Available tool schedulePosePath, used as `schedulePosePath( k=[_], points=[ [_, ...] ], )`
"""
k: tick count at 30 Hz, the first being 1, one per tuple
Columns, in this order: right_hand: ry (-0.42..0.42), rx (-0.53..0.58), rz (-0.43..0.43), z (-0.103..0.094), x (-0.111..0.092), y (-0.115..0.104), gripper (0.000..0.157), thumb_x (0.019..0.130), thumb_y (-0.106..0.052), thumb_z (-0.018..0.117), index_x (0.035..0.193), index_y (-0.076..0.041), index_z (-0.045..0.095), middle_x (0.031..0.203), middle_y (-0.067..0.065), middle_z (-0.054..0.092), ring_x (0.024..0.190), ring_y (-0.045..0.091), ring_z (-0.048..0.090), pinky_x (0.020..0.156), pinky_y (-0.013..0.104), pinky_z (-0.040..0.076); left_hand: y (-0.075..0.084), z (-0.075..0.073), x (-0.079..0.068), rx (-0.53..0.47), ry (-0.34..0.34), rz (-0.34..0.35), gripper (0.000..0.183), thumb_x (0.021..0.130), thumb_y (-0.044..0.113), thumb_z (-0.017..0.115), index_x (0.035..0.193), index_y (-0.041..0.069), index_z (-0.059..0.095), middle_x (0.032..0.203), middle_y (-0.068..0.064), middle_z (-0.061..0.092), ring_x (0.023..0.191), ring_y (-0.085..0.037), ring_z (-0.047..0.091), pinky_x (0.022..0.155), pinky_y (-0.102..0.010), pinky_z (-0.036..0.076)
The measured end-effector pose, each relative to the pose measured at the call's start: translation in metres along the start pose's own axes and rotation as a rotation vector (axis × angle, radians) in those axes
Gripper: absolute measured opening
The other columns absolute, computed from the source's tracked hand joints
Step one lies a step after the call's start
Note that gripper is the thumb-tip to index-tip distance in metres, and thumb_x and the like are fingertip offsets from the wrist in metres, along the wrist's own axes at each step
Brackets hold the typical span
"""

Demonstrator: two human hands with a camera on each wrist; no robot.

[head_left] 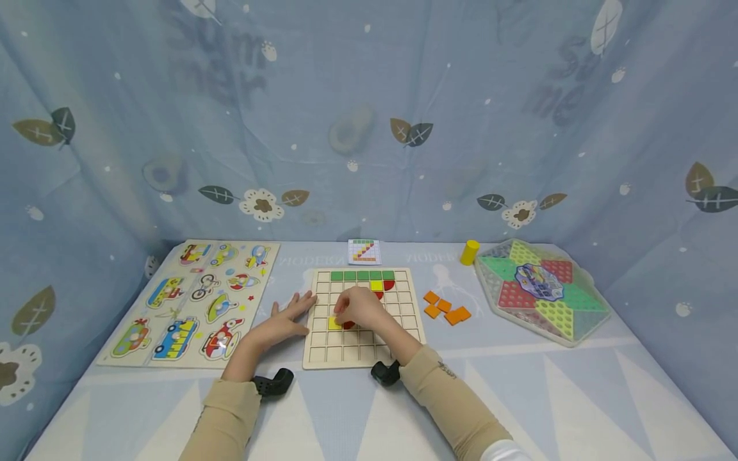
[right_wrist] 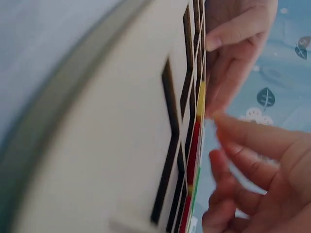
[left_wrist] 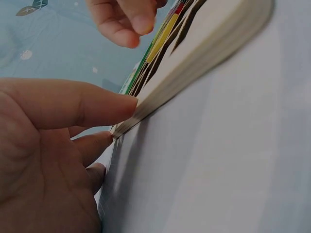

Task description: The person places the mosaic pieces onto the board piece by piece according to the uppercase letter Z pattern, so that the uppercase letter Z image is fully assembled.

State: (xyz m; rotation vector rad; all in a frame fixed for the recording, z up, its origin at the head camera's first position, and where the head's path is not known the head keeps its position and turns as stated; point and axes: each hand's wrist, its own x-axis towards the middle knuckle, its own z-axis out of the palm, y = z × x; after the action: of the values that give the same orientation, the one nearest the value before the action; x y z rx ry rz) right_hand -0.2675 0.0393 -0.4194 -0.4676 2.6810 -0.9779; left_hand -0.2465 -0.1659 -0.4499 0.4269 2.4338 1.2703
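A wooden grid board (head_left: 319, 356) lies on the table with green squares (head_left: 362, 276) along its top, and red and yellow pieces below them. My right hand (head_left: 362, 308) is over the board, fingers loosely bent, fingertips close above a yellow square (head_left: 333, 324). The right wrist view shows its fingers (right_wrist: 252, 138) beside the row of pieces, with no piece visible between them. My left hand (head_left: 281, 325) spreads its fingers at the board's left edge; in the left wrist view its thumb (left_wrist: 109, 104) and a fingertip touch that edge. A red piece (head_left: 348, 325) partly shows under the right hand.
Several orange squares (head_left: 444, 306) lie right of the board. Behind it is a small pattern card (head_left: 364, 251). A yellow cylinder (head_left: 469, 252) stands near a hexagonal Chinese checkers box (head_left: 590, 312) at right. At left lies a vehicle puzzle board (head_left: 190, 304). A curtain (head_left: 369, 186) borders the table.
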Motion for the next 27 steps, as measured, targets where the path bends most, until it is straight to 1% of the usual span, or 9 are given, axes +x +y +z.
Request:
schedulePosePath(
  k=[6, 10, 16, 18, 21, 23, 27],
  points=[
    [0.003, 0.124, -0.011, -0.011, -0.004, 0.008, 0.008, 0.080, -0.016, 0.073, 0.085, -0.012, 0.069, 0.080, -0.004, 0.061, 0.074, 0.013, 0.055, 0.063, 0.026, 0.046, 0.001, 0.000, 0.000, 0.001, -0.001, 0.003, 0.075, 0.078, 0.005, 0.059, 0.145, 0.002, 0.026, 0.154, -0.014, 0.008, 0.140, -0.036, -0.009, 0.102, -0.054, -0.025],
    [0.024, 0.190, -0.001, -0.021, -0.010, 0.016, 0.011, 0.081, -0.016, 0.072, 0.090, -0.010, 0.069, 0.085, -0.002, 0.063, 0.076, 0.015, 0.056, 0.063, 0.027, 0.047, 0.002, 0.000, 0.000, 0.000, 0.000, -0.007, 0.075, 0.078, 0.005, 0.060, 0.145, 0.002, 0.026, 0.154, -0.013, 0.008, 0.140, -0.035, -0.008, 0.102, -0.054, -0.025],
    [0.077, 0.269, 0.029, -0.036, -0.021, 0.029, 0.014, 0.082, -0.012, 0.069, 0.094, -0.005, 0.069, 0.085, 0.002, 0.065, 0.074, 0.020, 0.059, 0.064, 0.034, 0.052, 0.002, 0.000, -0.002, -0.017, -0.001, -0.005, 0.074, 0.079, 0.003, 0.058, 0.145, 0.001, 0.025, 0.154, -0.013, 0.008, 0.140, -0.034, -0.009, 0.101, -0.053, -0.026],
    [0.103, 0.289, 0.034, -0.042, -0.024, 0.034, 0.014, 0.082, -0.012, 0.069, 0.094, -0.004, 0.068, 0.085, 0.003, 0.065, 0.074, 0.018, 0.058, 0.066, 0.034, 0.051, 0.002, 0.000, -0.002, -0.020, -0.002, -0.004, 0.075, 0.079, 0.003, 0.058, 0.145, 0.001, 0.025, 0.154, -0.013, 0.008, 0.140, -0.034, -0.009, 0.101, -0.053, -0.026],
    [0.142, 0.329, 0.048, -0.051, -0.028, 0.043, 0.016, 0.082, -0.010, 0.069, 0.096, -0.002, 0.068, 0.085, 0.005, 0.065, 0.075, 0.019, 0.058, 0.069, 0.036, 0.052, 0.003, 0.001, -0.003, -0.024, -0.002, -0.007, 0.075, 0.078, 0.003, 0.059, 0.145, 0.001, 0.025, 0.154, -0.013, 0.008, 0.140, -0.034, -0.009, 0.101, -0.053, -0.026],
    [0.164, 0.366, 0.062, -0.057, -0.030, 0.049, 0.018, 0.082, -0.009, 0.068, 0.098, 0.000, 0.067, 0.088, 0.007, 0.065, 0.079, 0.021, 0.059, 0.074, 0.038, 0.051, 0.003, 0.001, -0.003, -0.025, -0.002, -0.008, 0.075, 0.078, 0.003, 0.059, 0.145, 0.001, 0.025, 0.154, -0.013, 0.008, 0.140, -0.034, -0.009, 0.101, -0.053, -0.026],
    [0.192, 0.433, 0.112, -0.071, -0.034, 0.062, 0.023, 0.086, -0.009, 0.064, 0.105, 0.003, 0.064, 0.101, 0.012, 0.065, 0.089, 0.027, 0.059, 0.080, 0.043, 0.049, 0.003, 0.000, -0.002, -0.026, -0.001, -0.010, 0.075, 0.078, 0.004, 0.059, 0.145, 0.002, 0.025, 0.154, -0.013, 0.008, 0.140, -0.033, -0.009, 0.101, -0.053, -0.026]
  ],
)
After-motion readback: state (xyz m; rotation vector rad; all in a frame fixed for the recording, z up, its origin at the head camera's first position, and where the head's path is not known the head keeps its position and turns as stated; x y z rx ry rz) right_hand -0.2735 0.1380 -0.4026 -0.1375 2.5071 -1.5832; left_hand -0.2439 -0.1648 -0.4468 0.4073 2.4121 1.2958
